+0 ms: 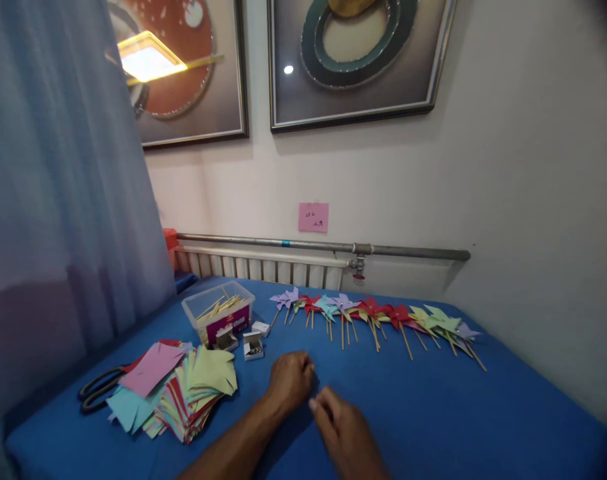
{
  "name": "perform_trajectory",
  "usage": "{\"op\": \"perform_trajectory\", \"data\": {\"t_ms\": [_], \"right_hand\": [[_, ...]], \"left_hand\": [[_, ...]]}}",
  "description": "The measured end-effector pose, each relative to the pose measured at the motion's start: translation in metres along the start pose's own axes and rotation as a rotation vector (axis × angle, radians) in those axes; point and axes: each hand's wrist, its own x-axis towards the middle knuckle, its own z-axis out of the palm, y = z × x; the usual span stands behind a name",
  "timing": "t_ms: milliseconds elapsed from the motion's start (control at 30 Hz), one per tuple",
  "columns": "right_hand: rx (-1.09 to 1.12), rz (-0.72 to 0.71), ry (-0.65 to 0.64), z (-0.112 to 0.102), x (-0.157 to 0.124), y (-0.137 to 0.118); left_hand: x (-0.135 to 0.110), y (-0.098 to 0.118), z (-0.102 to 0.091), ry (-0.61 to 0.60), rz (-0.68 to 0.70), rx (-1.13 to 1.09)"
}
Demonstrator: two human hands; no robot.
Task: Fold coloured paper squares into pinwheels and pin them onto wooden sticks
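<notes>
Both hands are over the blue cloth in the middle foreground. My left hand [292, 380] is curled closed, knuckles up; whatever it may grip is hidden. Just to its right and nearer me, my right hand [344, 430] has thumb and forefinger pressed together, and I cannot make out anything between them. To the left lies a fanned pile of coloured paper squares [211, 373] with slit corners. A small open white box [253, 347] with tiny dark metal pieces sits beyond my left hand. Paper pinwheels [398, 317] on wooden sticks lie in a row at the back.
A clear plastic tub [243, 293] holds wooden sticks. Scissors [101, 390] with dark handles lie partly under the paper. A blue curtain [68, 200] hangs on the left. Behind the blue-covered table [458, 420] are a metal pipe [413, 253], a radiator [263, 267] and a wall.
</notes>
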Motion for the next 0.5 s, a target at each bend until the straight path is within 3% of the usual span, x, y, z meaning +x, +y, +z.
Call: {"op": "perform_trajectory", "data": {"t_ms": [67, 167, 333, 400, 500], "right_hand": [[-0.004, -0.142, 0.008, 0.013, -0.019, 0.002], [-0.015, -0.203, 0.005, 0.021, -0.026, 0.008], [-0.010, -0.181, -0.029, 0.019, -0.018, 0.004], [-0.004, -0.161, -0.036, 0.019, -0.017, 0.002], [0.004, -0.142, -0.043, 0.022, -0.018, 0.004]], "left_hand": [[0.007, -0.005, -0.024, 0.165, 0.020, -0.019], [0.022, -0.023, -0.079, 0.375, -0.045, -0.004], [0.047, -0.077, -0.174, 0.333, -0.284, 0.221], [0.053, -0.096, -0.199, 0.333, -0.378, 0.283], [0.062, -0.113, -0.214, 0.300, -0.416, 0.297]]}}
